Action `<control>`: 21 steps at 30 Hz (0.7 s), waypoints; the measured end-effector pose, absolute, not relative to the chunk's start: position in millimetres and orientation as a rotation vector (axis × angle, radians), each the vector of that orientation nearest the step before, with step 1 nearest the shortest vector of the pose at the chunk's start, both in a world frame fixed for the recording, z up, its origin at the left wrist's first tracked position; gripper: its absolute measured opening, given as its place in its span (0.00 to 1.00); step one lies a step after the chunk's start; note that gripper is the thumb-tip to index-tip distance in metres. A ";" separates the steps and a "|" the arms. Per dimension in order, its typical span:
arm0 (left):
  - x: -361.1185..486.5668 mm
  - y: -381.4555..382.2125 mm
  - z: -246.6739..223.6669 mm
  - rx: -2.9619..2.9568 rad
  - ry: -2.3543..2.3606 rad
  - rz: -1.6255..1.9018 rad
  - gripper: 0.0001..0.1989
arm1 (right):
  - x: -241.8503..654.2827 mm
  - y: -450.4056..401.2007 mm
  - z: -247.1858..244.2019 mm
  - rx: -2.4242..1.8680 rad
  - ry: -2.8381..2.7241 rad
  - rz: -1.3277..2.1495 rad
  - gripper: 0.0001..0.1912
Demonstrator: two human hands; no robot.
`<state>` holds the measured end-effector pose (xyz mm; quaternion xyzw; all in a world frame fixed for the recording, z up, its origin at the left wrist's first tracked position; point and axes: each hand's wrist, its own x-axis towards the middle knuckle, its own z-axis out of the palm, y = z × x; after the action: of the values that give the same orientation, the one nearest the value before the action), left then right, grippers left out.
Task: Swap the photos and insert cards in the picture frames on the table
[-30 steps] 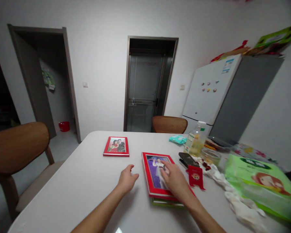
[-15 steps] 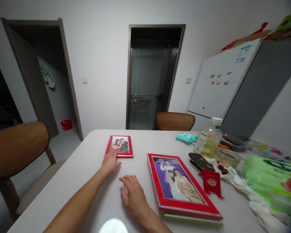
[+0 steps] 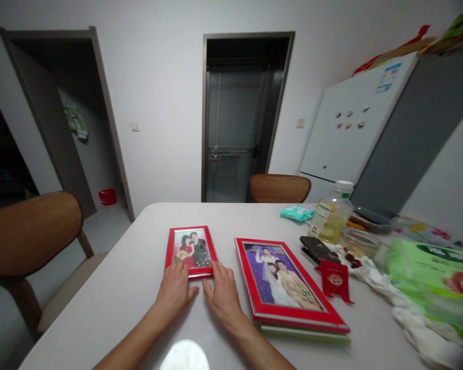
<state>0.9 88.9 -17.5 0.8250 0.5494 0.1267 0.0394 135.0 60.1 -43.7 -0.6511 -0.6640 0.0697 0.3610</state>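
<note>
A small red picture frame (image 3: 192,247) with a photo of a couple lies face up on the white table. My left hand (image 3: 176,288) touches its near left part, fingertips over the border. At the near right corner of the same frame rests my right hand (image 3: 224,294), its fingers extended. Neither hand is wrapped round anything. To the right of my right hand, a larger red picture frame (image 3: 283,282) with a wedding photo lies on top of a green-edged item (image 3: 304,333).
On the right are a bottle (image 3: 330,216), a dark phone-like object (image 3: 319,250), a red paper item (image 3: 335,280), a glass bowl (image 3: 360,242), a green tissue pack (image 3: 434,282) and a teal packet (image 3: 297,213). A round white object (image 3: 185,355) sits at the near edge.
The small frame has moved nearer along the table with my left hand. My right hand has moved forward and now touches its right corner.
</note>
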 end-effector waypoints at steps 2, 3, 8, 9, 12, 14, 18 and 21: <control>-5.9 59.3 -18.8 2.515 1.694 0.389 0.24 | 135.3 57.6 -41.7 -1.734 -1.718 0.171 0.24; -8.9 46.0 -19.2 2.497 1.699 0.387 0.25 | 135.3 55.5 -40.9 -1.759 -1.726 0.171 0.23; -18.7 -3.6 -24.1 2.403 1.676 0.361 0.31 | 134.7 39.0 -38.3 -1.809 -1.779 0.229 0.23; -19.9 -9.9 -26.5 2.412 1.652 0.360 0.33 | 134.4 35.7 -37.5 -1.784 -1.771 0.262 0.23; -24.1 -21.2 -37.6 2.507 1.535 0.387 0.36 | 133.8 27.4 -34.8 -1.629 -1.674 0.450 0.24; -28.1 -25.2 -47.9 2.606 1.455 0.494 0.37 | 135.0 23.2 -34.7 -1.521 -1.559 0.586 0.25; -34.8 -37.6 -70.2 2.807 1.345 0.828 0.27 | 142.8 15.3 -41.2 -1.430 -1.378 0.772 0.25; -34.7 -51.6 -80.3 2.819 1.451 1.003 0.13 | 149.8 7.7 -44.7 -1.403 -1.337 0.829 0.25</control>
<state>-34.7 -51.6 -80.3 0.8441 0.4345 0.3004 -0.0919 149.8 7.7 -44.7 -0.5786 -0.5515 0.3420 0.4940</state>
